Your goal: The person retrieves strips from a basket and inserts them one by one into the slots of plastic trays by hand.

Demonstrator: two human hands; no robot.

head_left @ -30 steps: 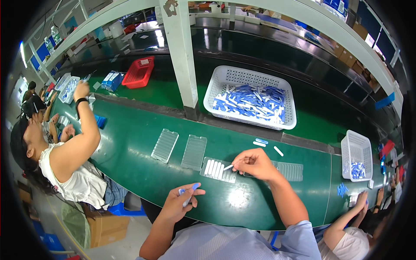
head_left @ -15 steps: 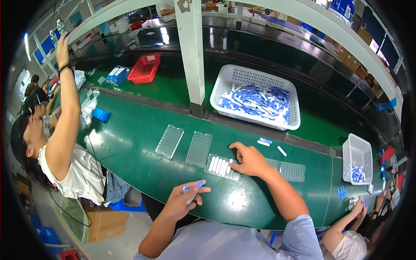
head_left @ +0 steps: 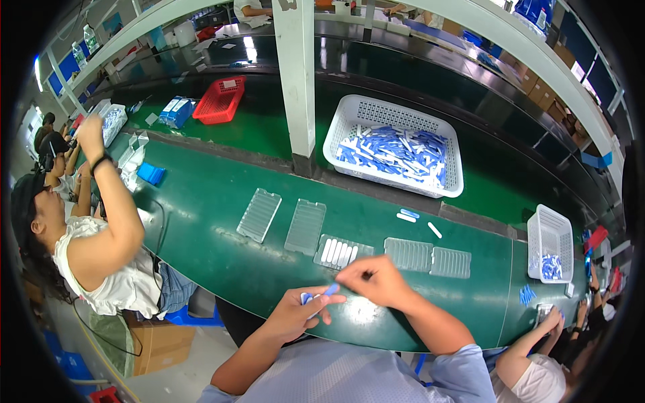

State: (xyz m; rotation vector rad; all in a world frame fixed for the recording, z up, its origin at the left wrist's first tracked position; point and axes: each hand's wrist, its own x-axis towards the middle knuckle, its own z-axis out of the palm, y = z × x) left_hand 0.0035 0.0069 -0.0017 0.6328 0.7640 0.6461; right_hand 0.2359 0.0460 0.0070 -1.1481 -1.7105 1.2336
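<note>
Both hands meet on a blue-white strip (head_left: 327, 291), clamped, its long axis pointing up-right, near the table (head_left: 222, 258) edge.

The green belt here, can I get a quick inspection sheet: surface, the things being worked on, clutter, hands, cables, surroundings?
Surface: dark green belt, glossy, running left to right.
Job's things: small blue-and-white piece held in the left hand; ridged clear tray partly filled with white pieces, just beyond the right hand.
Clutter: four more clear trays, apparently unfilled; three loose pieces near the belt's far edge.
Hands: left hand's fingers pinch the piece; right hand meets it at the tip.
Cables: one thin dark cable by the neighbouring person.
Surroundings: large white basket of blue-and-white pieces, red basket, white post, co-workers either side.
</note>
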